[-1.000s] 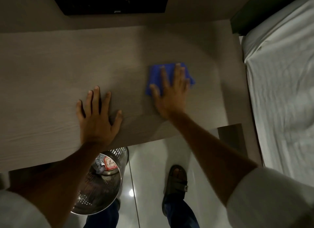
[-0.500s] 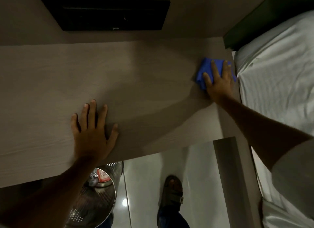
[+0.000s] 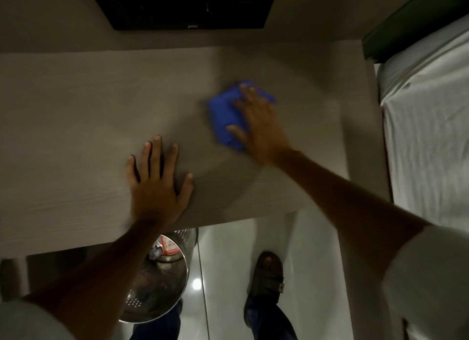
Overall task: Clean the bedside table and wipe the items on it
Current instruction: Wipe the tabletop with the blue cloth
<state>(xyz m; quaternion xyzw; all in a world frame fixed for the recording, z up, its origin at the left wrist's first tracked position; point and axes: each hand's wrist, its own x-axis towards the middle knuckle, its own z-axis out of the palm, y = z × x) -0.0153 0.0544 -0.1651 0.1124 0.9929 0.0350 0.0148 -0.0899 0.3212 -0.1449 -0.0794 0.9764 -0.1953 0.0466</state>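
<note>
Right hand presses a blue cloth flat on the tabletop, fingers spread; left hand rests flat nearby, fingers wide.

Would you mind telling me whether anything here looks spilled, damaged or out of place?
Nothing stands out: the right hand presses the blue cloth flat on the table, left hand beside it.

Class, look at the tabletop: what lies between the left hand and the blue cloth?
Nothing: the head view shows only bare tabletop between the left hand and the blue cloth.
</note>
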